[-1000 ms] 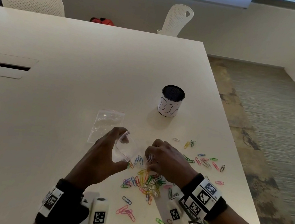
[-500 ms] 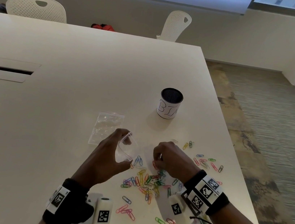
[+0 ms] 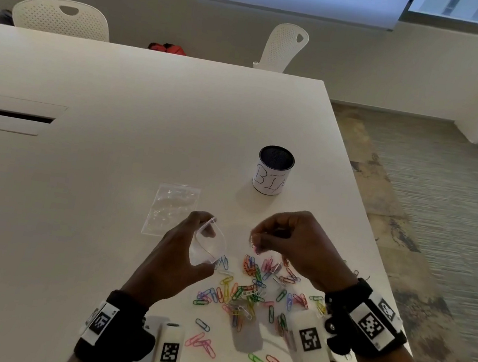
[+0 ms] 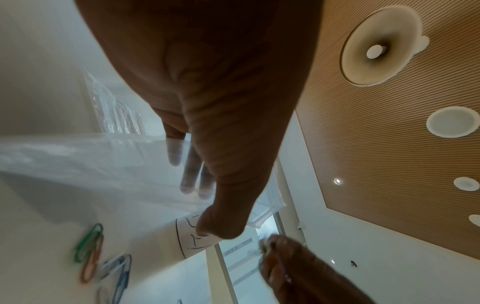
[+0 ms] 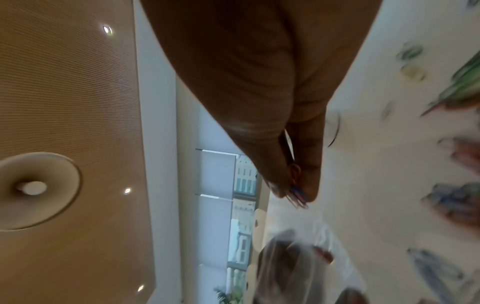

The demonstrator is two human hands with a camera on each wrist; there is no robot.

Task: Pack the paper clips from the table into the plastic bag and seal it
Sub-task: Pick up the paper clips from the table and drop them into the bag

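Note:
A clear plastic bag (image 3: 209, 245) is held mouth-open in my left hand (image 3: 191, 248), thumb on one wall and fingers behind the other; the left wrist view shows those fingers (image 4: 191, 174) through the film of the bag (image 4: 103, 164). My right hand (image 3: 257, 240) is raised just right of the bag's mouth and pinches a few paper clips (image 3: 254, 246); the right wrist view shows those clips (image 5: 298, 193) between thumb and fingertips. Several coloured paper clips (image 3: 249, 292) lie scattered on the white table (image 3: 92, 191) below both hands.
A stack of spare clear bags (image 3: 170, 209) lies flat left of the held bag. A round tin marked BIN (image 3: 273, 170) stands behind the hands. The table's right edge (image 3: 376, 246) runs close to the right hand. Two white chairs stand at the far side.
My right hand has lifted off the pile of clips with a few pinched in its fingers and risen level with the bag's mouth. The left hand keeps holding the bag open.

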